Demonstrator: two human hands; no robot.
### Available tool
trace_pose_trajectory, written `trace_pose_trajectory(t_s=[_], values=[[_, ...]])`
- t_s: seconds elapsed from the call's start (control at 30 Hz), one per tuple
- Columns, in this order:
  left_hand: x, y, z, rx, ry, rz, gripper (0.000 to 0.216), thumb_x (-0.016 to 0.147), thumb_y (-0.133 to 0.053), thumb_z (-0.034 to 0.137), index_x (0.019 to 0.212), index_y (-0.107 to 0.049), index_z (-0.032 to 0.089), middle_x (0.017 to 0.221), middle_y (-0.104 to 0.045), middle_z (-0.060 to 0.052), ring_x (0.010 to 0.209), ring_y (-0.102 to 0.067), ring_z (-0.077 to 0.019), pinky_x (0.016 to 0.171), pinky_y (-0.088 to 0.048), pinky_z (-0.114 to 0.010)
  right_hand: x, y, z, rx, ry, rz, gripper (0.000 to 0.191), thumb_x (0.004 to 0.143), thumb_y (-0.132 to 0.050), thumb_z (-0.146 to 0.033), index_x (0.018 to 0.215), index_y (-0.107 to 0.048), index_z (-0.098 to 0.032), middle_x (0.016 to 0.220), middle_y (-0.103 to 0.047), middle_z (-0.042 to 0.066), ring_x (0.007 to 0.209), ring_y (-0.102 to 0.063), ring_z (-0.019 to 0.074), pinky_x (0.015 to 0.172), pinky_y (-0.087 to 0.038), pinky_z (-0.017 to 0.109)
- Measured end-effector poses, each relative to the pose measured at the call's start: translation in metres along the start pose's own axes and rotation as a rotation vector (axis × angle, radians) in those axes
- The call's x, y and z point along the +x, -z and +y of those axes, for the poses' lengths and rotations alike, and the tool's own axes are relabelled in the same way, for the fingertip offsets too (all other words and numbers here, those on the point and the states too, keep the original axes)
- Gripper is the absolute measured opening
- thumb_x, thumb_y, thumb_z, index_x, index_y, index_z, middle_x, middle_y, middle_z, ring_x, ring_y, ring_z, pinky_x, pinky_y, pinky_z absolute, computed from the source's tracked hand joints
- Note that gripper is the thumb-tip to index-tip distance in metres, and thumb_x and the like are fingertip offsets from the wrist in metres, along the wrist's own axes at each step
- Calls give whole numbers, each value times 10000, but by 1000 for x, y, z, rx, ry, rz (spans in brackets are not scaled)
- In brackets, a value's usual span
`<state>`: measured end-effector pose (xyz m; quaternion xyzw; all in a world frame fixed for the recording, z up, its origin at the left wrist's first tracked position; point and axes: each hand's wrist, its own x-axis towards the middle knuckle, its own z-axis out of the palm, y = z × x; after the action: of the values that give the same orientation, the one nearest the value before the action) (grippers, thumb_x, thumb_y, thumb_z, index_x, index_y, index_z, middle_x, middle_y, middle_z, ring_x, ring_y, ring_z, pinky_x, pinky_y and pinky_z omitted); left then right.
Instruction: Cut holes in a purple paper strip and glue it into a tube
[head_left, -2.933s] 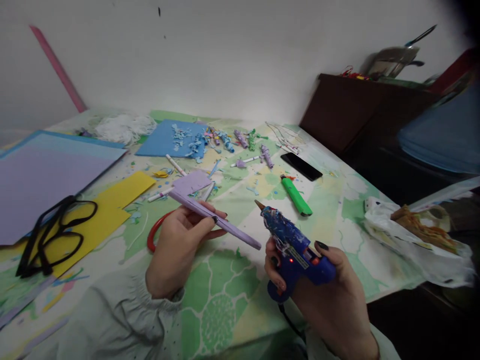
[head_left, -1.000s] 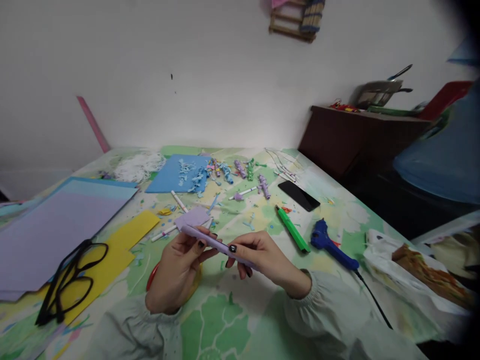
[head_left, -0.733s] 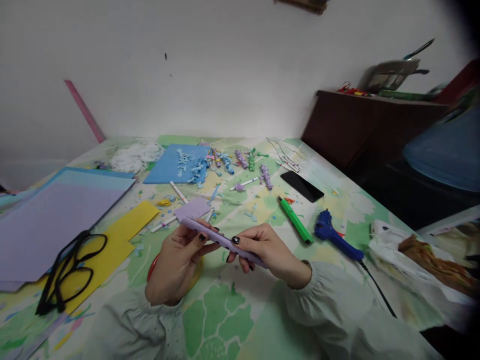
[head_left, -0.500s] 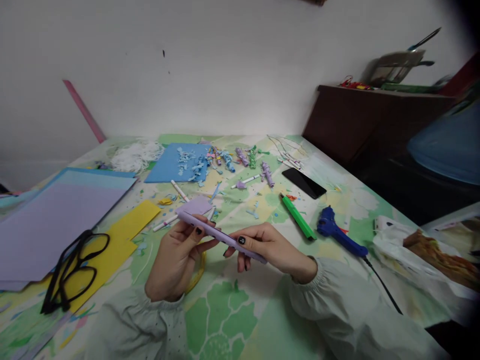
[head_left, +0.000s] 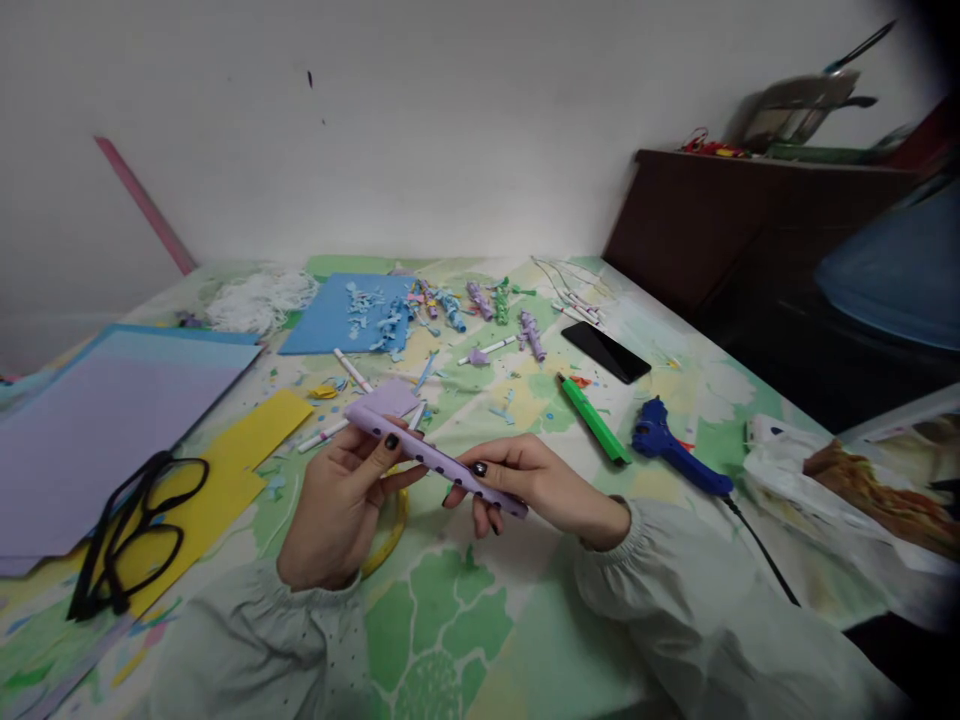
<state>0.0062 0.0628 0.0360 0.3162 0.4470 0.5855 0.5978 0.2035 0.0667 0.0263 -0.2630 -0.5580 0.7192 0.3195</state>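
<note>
A long lilac strip (head_left: 435,462), apparently rolled or folded foam sheet, has a row of dark spots along its side. It slants across in front of me, its left end higher. My left hand (head_left: 337,500) is closed on its left part, thumb on the near face. Around its right part my right hand (head_left: 525,480) is closed, thumb on top. Just behind the strip lies a lilac foam piece (head_left: 394,397), with white sticks (head_left: 352,370) near it. A yellow ring (head_left: 390,540) shows beside my left wrist.
Black glasses (head_left: 139,535) lie on yellow sheets (head_left: 232,470) beside lilac sheets (head_left: 112,430). To the right are a green cutter (head_left: 594,420), a blue glue gun (head_left: 675,450) and a phone (head_left: 606,351). Behind lie a blue sheet (head_left: 319,325), fringed rolls (head_left: 532,336) and white string (head_left: 262,300).
The strip has turned slightly in my hands, so its spotted side faces me more fully. Both hands keep their hold. The whole view has shifted a little.
</note>
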Motion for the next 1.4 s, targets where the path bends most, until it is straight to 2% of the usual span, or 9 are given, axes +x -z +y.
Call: trace_pose_trajectory(t_s=[0.17,0.23,0.43,0.7,0.97,1.07,1.2,1.3,1.4], values=[[1,-2,-5,44,-6,-39,445,558,-870,245,913,-616,154,822,-712,-22,771,-676,-161,670,-604,-252,3,-3,8,-120,33,99,306,877,-566,-342,1090,-666,-146,844,-657,47,536,-576,67,464,-436,183],[0,-2,-9,38,3,-64,429,578,-852,233,906,-587,156,797,-710,-15,747,-678,-156,678,-597,-260,5,-5,11,-118,21,104,303,852,-591,-314,1092,-654,-141,829,-650,41,533,-568,65,469,-437,183],[-3,-3,-16,4,34,-88,417,563,-818,154,859,-524,156,773,-696,5,738,-679,-151,701,-566,-265,9,-9,17,-94,-11,206,171,731,-702,-226,850,-628,-127,652,-623,-5,513,-554,78,494,-436,198],[-4,-5,-21,7,-6,-60,421,570,-791,142,869,-496,173,738,-720,-6,748,-705,-204,664,-566,-294,7,-11,13,-76,-34,194,188,729,-717,-235,850,-636,-115,622,-639,-4,507,-564,81,510,-456,209],[-3,-5,-11,8,32,-21,263,663,-732,222,845,-555,154,735,-746,-44,703,-725,-206,624,-583,-272,8,-10,17,12,-23,167,227,714,-754,-272,843,-635,-128,638,-649,-1,513,-577,86,510,-450,209],[-3,-4,-9,15,-8,-31,222,727,-701,285,858,-604,135,779,-755,-77,757,-728,-218,643,-592,-274,8,-9,18,19,-13,182,225,704,-762,-262,831,-628,-134,705,-658,5,526,-583,85,519,-463,217],[0,-1,-8,22,-84,-54,280,756,-720,309,956,-654,124,892,-758,-90,861,-720,-221,705,-601,-274,9,-6,20,42,38,237,229,660,-782,-211,784,-597,-158,874,-689,27,588,-590,85,556,-486,228],[3,2,-6,28,-165,23,344,695,-787,257,993,-668,133,917,-760,-78,889,-715,-218,727,-605,-267,9,0,20,-24,86,298,232,636,-784,-164,786,-608,-165,895,-690,28,652,-586,90,566,-470,209],[4,5,-3,106,-260,102,422,625,-831,216,1015,-684,146,883,-763,-57,823,-726,-209,707,-612,-266,7,2,18,-87,102,313,218,647,-772,-168,794,-610,-171,901,-682,31,664,-577,96,559,-457,213]])
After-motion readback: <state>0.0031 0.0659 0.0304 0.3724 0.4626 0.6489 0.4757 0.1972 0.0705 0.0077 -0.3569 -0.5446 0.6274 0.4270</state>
